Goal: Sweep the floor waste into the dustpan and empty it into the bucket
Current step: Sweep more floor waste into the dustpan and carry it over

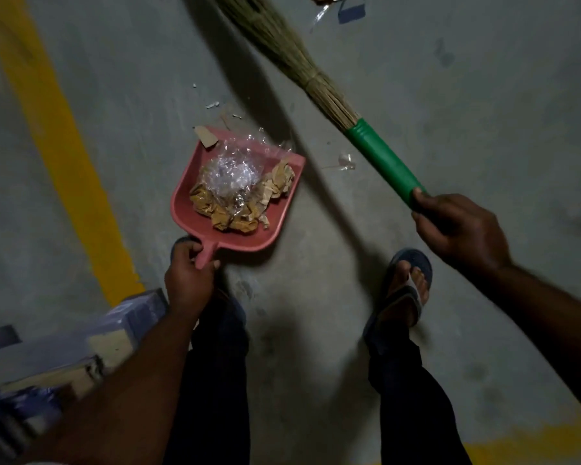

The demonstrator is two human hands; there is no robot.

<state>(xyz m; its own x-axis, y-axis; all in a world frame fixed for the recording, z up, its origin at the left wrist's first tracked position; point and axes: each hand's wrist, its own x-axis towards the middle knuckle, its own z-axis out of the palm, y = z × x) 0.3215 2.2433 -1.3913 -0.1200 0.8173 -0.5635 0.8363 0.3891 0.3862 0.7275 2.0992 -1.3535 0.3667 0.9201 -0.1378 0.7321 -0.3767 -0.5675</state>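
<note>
Left hand (188,280) low in front of the left leg, fingers curled round the short handle of the pink dustpan (184,209). Right hand (457,229) out to the side, fingers wrapped round the end of the broom (379,159) on its green grip, thumb on top. The bristles point away up-frame, well apart from the pan. The pan carries crumpled brown paper (235,218) with a wad of clear plastic wrap (228,176) on top, and a cardboard scrap (206,137) hangs over the lip. Loose waste remains: small white bits (212,105) just beyond the lip, a clear plastic piece (346,162) between pan and broom, more litter (332,10) at the top edge. Judgement: sweeping is part done. Best to press the lip flat to the concrete floor (467,78), bring the bristles behind the near bits and draw them in with short strokes, then fetch the far litter. Keep the pan level, as the light wrap looks apt to slide or blow off. The bucket is not in view. The bristle tips are cut off at the top edge, so I cannot tell whether they touch the floor, nor whether the lip sits down or is lifted. Dim light and blur obscure the bluish boxes (64,347) lower left and the far litter. Yellow painted line (64,156) runs along the left.
</note>
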